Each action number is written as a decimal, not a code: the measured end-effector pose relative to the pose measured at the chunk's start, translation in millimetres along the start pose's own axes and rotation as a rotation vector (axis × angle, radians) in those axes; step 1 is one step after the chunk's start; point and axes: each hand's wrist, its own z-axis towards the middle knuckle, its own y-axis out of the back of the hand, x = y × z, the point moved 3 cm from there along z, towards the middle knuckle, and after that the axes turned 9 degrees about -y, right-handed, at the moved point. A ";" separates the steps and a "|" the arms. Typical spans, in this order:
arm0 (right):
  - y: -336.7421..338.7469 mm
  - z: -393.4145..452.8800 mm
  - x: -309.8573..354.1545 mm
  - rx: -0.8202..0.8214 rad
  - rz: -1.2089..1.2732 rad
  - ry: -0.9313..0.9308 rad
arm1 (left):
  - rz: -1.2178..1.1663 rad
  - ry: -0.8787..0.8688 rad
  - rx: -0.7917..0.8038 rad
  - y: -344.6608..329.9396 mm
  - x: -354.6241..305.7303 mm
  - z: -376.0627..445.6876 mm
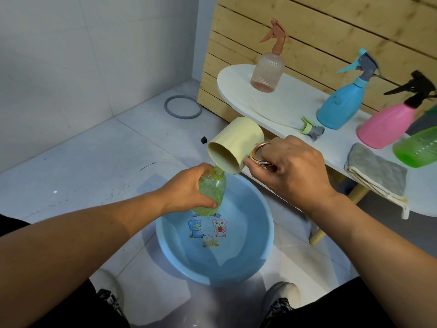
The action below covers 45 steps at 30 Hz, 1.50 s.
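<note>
Cup (236,143) gripped by right hand (290,169) tips over bottle (212,194) gripped by left hand (186,188), above basin (268,223) beside table (286,107).

Cup (236,140) tilted over bottle (212,191) — both above basin (248,235) (table (272,107) at right).

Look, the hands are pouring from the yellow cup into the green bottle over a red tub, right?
Not quite. The tub is blue, not red. In the head view, the right hand tips the yellow cup at the mouth of the green bottle, which the left hand holds above the tub.
</note>
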 end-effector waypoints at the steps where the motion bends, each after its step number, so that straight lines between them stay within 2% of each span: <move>1: -0.2 -0.5 0.2 -0.001 -0.011 0.012 | 0.000 0.000 -0.001 -0.1 -0.1 -0.1; 6: -0.2 -1.5 -0.9 0.009 -0.008 0.038 | -0.009 0.008 -0.006 0.1 0.4 0.5; 9: -2.2 -0.9 -1.9 0.056 0.036 -0.023 | -0.027 0.014 -0.014 0.3 0.6 0.7; 12: -7.5 0.9 -7.1 0.145 0.178 -0.235 | -0.058 0.025 -0.037 1.4 0.7 0.0; 16: -31.7 3.8 -28.2 0.346 0.471 -0.633 | -0.133 0.048 -0.087 4.8 7.2 -1.3; 19: -63.8 3.3 -46.0 0.538 0.545 -0.882 | -0.189 0.070 -0.130 8.8 11.4 -0.7; 22: -103.1 -8.2 -50.7 0.778 0.567 -1.015 | -0.258 0.094 -0.164 9.8 19.6 0.9; 25: -142.0 -27.7 -50.7 1.009 0.379 -0.952 | -0.312 0.130 -0.197 8.7 25.5 3.6; 27: -167.1 -44.1 -52.8 1.079 0.280 -0.909 | -0.322 0.135 -0.200 5.6 27.1 4.7; 30: -198.1 -70.8 -57.8 1.105 0.188 -0.857 | -0.296 0.156 -0.196 -1.5 34.2 6.9; 35: -224.4 -102.2 -59.4 1.065 -0.072 -0.664 | -0.230 0.199 -0.203 -7.9 42.6 13.6; 40: -239.3 -111.4 -53.5 1.121 -0.208 -0.466 | -0.237 0.224 -0.251 -5.9 48.2 19.6; 45: -252.4 -115.0 -44.5 1.157 -0.280 -0.403 | -0.217 0.244 -0.250 -4.2 55.1 21.0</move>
